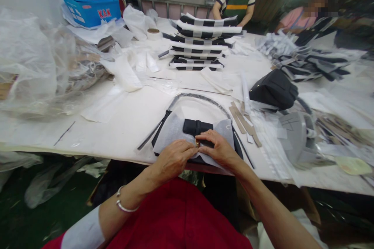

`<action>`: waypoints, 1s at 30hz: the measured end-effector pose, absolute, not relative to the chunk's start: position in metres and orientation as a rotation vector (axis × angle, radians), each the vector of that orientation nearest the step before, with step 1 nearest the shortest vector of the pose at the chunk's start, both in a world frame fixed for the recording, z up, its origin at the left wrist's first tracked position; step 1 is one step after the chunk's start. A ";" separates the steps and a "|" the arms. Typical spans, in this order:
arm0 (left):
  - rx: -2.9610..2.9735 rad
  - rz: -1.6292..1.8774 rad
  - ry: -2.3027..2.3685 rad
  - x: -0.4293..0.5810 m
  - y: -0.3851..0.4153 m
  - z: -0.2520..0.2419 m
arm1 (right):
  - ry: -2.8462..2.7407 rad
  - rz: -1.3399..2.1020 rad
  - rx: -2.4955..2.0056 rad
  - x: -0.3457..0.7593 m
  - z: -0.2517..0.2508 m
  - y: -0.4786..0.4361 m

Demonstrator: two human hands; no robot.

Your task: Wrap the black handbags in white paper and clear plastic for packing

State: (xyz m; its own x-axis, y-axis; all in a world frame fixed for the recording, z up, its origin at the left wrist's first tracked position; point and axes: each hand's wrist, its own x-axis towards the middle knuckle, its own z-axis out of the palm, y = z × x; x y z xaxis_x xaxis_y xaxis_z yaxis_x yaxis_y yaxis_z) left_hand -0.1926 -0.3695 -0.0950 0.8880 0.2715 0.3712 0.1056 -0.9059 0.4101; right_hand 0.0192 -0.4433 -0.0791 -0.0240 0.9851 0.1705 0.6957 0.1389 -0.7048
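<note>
A black handbag [197,127] lies at the near edge of the white table [122,120], partly wrapped in grey tissue paper [172,130], its thin black strap [198,98] arching away from me. My left hand [173,158] and my right hand [217,148] meet over the bag's front. Both pinch a small gold metal clasp [197,143] between fingertips. The fingers of each hand are curled and closed around it.
A second black bag [274,88] sits to the right. Stacks of black-and-white striped pieces [201,42] stand further back, a blue box [91,7] and clear plastic bags [32,58] at the left. Brown paper strips [244,122] lie beside my bag. Two people work across the table.
</note>
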 end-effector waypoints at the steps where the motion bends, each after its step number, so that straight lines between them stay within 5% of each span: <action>1: 2.677 0.605 0.279 -0.193 -0.369 -0.097 | -1.791 0.568 -1.633 0.018 -0.079 -0.443; 30: 2.812 0.738 0.341 -0.186 -0.373 -0.110 | -2.561 0.072 -1.641 0.013 -0.060 -0.424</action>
State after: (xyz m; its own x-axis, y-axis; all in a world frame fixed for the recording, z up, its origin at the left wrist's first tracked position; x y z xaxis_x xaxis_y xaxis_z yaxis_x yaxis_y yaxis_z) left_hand -0.1856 -0.3729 -0.1096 0.8475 0.2749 0.4541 0.1676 -0.9503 0.2626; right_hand 0.0125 -0.4244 -0.0596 -0.4150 0.9080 0.0577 0.9033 0.4188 -0.0933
